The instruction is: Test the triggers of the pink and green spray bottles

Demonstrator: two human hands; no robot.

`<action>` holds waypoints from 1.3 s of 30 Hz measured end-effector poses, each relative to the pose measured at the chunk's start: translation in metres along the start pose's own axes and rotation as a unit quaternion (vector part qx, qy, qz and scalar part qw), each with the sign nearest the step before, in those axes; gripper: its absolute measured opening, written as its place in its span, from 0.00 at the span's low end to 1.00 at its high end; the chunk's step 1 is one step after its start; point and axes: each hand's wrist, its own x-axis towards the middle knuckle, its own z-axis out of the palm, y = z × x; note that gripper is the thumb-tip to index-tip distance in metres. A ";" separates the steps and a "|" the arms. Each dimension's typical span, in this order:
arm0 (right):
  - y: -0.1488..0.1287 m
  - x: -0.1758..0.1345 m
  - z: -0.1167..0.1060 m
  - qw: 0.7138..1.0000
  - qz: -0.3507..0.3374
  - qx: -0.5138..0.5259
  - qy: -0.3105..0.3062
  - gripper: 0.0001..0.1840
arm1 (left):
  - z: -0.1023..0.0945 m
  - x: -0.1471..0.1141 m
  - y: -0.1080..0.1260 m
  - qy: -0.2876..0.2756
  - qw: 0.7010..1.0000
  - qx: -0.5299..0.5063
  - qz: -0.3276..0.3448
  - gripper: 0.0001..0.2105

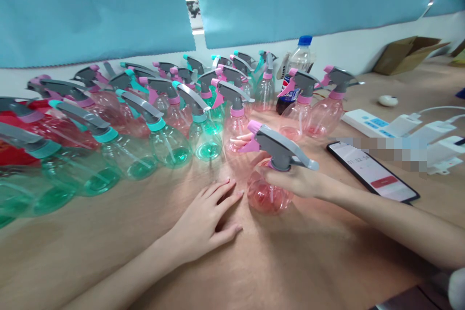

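Note:
My right hand (296, 180) is wrapped round the neck of a pink spray bottle (271, 196) with a grey and pink trigger head. The bottle stands roughly upright at the table surface; whether its base touches the wood I cannot tell. My left hand (207, 215) lies flat with fingers spread on the table (152, 232), just left of that bottle and apart from it. Beyond the hands stand many more spray bottles, among them a green one (206, 140) and a pink one (236, 131).
A phone (374, 172) showing a timer lies to the right, near a white power strip (370, 123) with chargers and cables. A blue-capped bottle (303, 53), a white rounded object (388, 100) and an open cardboard box (405, 55) stand farther back. Blue covering (290, 0) hangs behind.

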 end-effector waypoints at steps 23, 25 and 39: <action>-0.004 -0.001 -0.004 0.999 0.020 -0.043 -0.010 0.11 | 0.000 0.000 0.000 -0.005 1.000 0.009 0.000 0.28; -0.004 -0.001 -0.003 0.999 0.013 -0.040 -0.008 0.09 | 0.000 -0.001 0.000 -0.010 1.000 0.012 -0.003 0.28; 0.006 -0.005 0.005 1.000 -0.014 0.004 0.021 0.07 | 0.000 0.000 0.000 -0.015 1.000 0.022 -0.002 0.28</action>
